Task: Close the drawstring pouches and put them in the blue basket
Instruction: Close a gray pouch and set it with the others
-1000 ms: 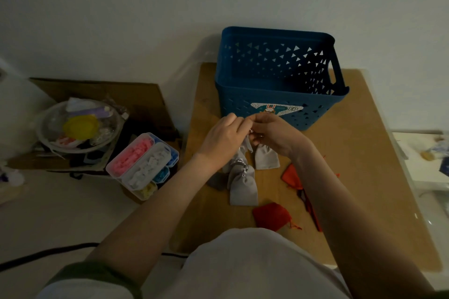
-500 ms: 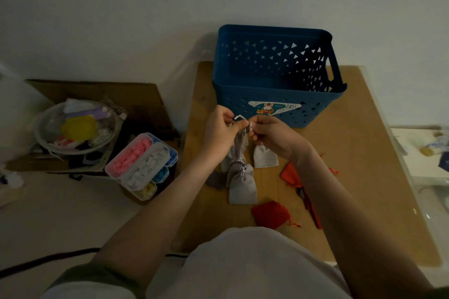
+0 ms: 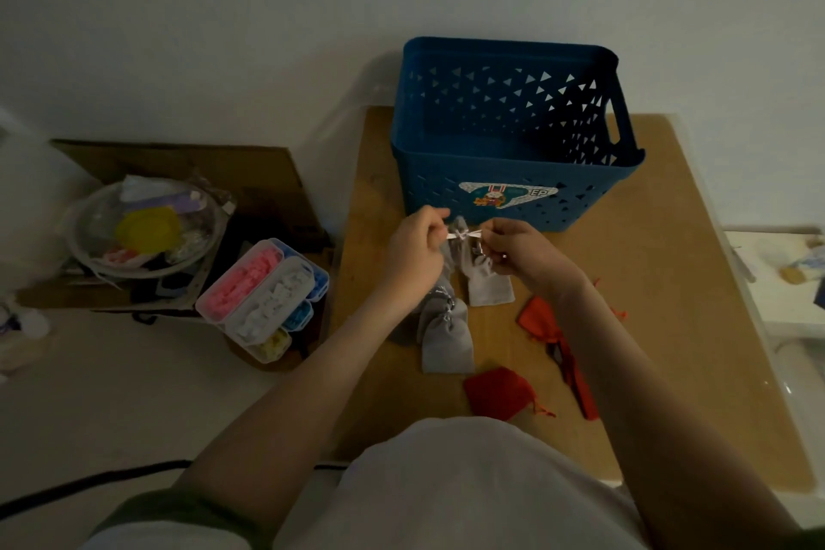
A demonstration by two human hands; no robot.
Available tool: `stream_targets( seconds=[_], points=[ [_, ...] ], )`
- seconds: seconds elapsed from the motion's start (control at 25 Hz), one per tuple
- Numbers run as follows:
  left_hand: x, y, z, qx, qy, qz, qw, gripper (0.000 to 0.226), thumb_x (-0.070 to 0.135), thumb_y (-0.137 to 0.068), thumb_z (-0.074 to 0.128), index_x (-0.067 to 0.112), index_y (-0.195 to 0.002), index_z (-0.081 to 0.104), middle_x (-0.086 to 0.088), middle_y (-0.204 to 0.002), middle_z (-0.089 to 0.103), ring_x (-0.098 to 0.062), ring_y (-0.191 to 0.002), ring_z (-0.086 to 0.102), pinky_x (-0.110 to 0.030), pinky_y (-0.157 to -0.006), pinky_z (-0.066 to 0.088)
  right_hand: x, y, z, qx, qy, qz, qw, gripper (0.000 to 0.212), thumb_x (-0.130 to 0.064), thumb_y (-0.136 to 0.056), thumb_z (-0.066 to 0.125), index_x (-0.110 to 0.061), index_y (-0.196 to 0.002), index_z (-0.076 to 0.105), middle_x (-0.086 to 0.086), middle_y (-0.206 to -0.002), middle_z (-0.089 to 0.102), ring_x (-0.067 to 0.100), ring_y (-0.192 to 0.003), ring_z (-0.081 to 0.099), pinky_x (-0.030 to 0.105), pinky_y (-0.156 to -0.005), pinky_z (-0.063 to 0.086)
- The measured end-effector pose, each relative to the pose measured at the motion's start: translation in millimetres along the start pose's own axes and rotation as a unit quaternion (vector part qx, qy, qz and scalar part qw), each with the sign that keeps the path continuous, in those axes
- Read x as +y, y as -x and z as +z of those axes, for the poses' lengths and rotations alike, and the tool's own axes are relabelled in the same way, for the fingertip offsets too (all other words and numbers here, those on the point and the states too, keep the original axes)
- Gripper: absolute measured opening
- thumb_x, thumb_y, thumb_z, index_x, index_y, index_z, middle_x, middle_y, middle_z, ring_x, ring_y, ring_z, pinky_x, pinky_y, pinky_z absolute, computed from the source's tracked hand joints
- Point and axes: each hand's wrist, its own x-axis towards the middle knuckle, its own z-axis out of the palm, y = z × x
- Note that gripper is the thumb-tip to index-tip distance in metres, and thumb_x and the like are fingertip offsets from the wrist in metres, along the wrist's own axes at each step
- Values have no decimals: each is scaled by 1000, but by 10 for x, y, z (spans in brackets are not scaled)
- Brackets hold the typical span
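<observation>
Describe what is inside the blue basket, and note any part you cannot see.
Inside the blue basket only its bare floor and perforated walls show. Its near wall covers the floor strip just behind it, and the right corner is in shadow.

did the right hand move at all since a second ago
Yes. The right hand has drawn rightward, off the left hand; a second ago they touched below the sticker on the blue basket, now the drawstring spans a gap between them.

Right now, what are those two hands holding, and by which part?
The left hand and right hand each pinch one end of the pale drawstring of a small grey fabric pouch, at its neck.
</observation>
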Motion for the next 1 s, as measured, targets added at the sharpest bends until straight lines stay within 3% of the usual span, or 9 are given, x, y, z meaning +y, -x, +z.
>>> stream_targets(
  seconds=[0.12,0.24,0.36,0.44,0.52,0.64,0.8,0.88,1.0],
  points=[
    [-68,-24,16,-50,19,34,998,30,7,-95,48,29,-75,43,4,-139,50,-13,-141,24,-33,-111,27,113,-34,-17,20,8,-42,999,24,-6,-100,39,-12,-80,51,1,-67,49,12,-58,41,24,-56,35],
    [-55,-76,-37,-77,-56,72,993,32,15,-92,56,32,-69,41,9,-142,46,-13,-145,16,-46,-117,13,141,-20,-103,-26,-54,-58,997,22,-6,-100,38,-14,-84,51,3,-75,54,14,-66,49,26,-63,39],
    [-32,-100,60,-120,-123,57,984,26,23,-92,57,31,-70,44,10,-132,54,-14,-137,32,-45,-114,15,216,-25,-142,-59,-111,-48,991,18,-12,-100,38,-14,-88,51,4,-81,55,16,-73,50,27,-66,40],
    [-63,-110,149,-113,-120,26,986,16,25,-93,56,26,-78,51,7,-106,63,-15,-108,55,-42,-100,37,315,-43,-131,-61,-144,-14,988,13,-25,-94,50,-14,-89,53,3,-83,57,17,-77,52,30,-72,41],
    [-101,-131,216,-132,-97,-15,986,9,25,-94,55,20,-86,55,5,-89,60,-13,-87,57,-29,-77,44,425,-40,-142,-72,-125,10,990,19,-30,-83,64,-15,-92,55,2,-87,60,16,-82,56,29,-77,45],
    [-190,-181,305,-159,-53,-87,982,9,25,-94,56,19,-87,57,1,-87,64,-14,-86,61,-24,-71,48,610,-42,-244,-85,-1,29,996,31,-3,-83,69,-18,-106,54,3,-102,58,14,-95,57,29,-83,48],
    [-322,-206,452,-178,-18,-141,974,14,27,-94,55,14,-97,60,-4,-92,68,-19,-90,65,-44,-87,53,857,-162,-442,-2,44,62,997,31,2,-83,68,-18,-104,55,5,-103,58,19,-99,56,33,-85,48],
    [-375,-211,485,-177,-42,-146,972,18,25,-95,54,11,-104,60,-6,-98,67,-19,-95,63,-42,-89,51,1046,-231,-501,66,59,75,993,25,-1,-83,69,-17,-98,58,6,-95,61,24,-97,58,38,-86,48],
    [-490,-205,483,-152,-108,-146,972,19,23,-96,52,9,-104,62,-4,-100,64,-16,-93,59,-30,-79,47,1269,-295,-536,128,129,82,980,29,-6,-84,69,-9,-109,55,6,-97,61,25,-95,59,41,-86,50]
  ],
)
